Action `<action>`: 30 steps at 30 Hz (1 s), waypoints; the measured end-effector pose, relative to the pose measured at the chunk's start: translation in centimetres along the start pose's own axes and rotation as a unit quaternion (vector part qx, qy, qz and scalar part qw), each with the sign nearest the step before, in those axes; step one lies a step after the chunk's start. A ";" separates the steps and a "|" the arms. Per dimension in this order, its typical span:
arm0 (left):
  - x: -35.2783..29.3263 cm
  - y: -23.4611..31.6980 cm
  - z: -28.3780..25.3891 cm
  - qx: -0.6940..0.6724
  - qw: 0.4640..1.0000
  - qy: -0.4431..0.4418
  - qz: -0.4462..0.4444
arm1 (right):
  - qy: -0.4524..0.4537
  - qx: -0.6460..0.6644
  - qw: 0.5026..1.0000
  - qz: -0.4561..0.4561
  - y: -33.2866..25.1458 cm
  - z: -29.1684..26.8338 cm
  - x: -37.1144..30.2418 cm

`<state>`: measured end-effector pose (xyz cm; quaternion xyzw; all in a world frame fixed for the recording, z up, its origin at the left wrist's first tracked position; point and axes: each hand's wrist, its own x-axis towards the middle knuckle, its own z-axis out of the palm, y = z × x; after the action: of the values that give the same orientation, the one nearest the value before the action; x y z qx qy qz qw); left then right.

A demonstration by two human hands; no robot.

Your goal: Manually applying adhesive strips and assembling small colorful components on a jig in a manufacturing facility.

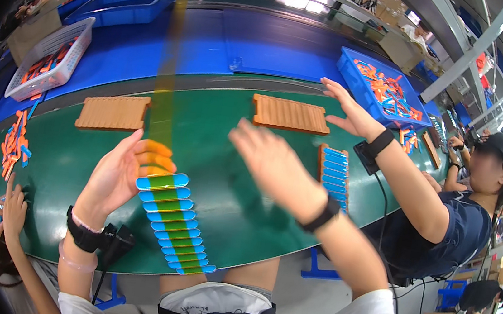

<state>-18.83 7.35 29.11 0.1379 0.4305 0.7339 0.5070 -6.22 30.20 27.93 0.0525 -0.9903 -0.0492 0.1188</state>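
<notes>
Amber see-through tape (pixel 163 105) comes down from a roller into a ladder-like strip of blue flat sticks (pixel 170 217). Near its top end, my left hand (pixel 118 169) has its fingers curled behind the tape, showing orange through it, and its thumb on the left side. The strip slopes down toward my lap. My right hand (pixel 275 169), slightly blurred, hovers above the green table (pixel 222 194) with fingers stretched and nothing in them. Two ridged wooden blocks lie beyond my hands: the left block (pixel 112 112) and the right block (pixel 290 114).
A co-worker's hand (pixel 354 113) reaches in from the right, above a block loaded with blue sticks (pixel 334 173). A blue bin (pixel 344 65) and a white basket (pixel 54 73) hold sticks. Loose orange and blue sticks (pixel 14 143) lie left, near another person's hand (pixel 13 212).
</notes>
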 end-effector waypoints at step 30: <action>-3.3 -2.8 0.6 0.036 0.993 0.097 0.050 | 0.139 0.265 0.839 0.454 -10.1 0.6 -15.2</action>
<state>-15.21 5.07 28.07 0.1058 0.4961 0.7522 0.4206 9.27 22.06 22.77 -0.3670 -0.8515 0.2828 0.2458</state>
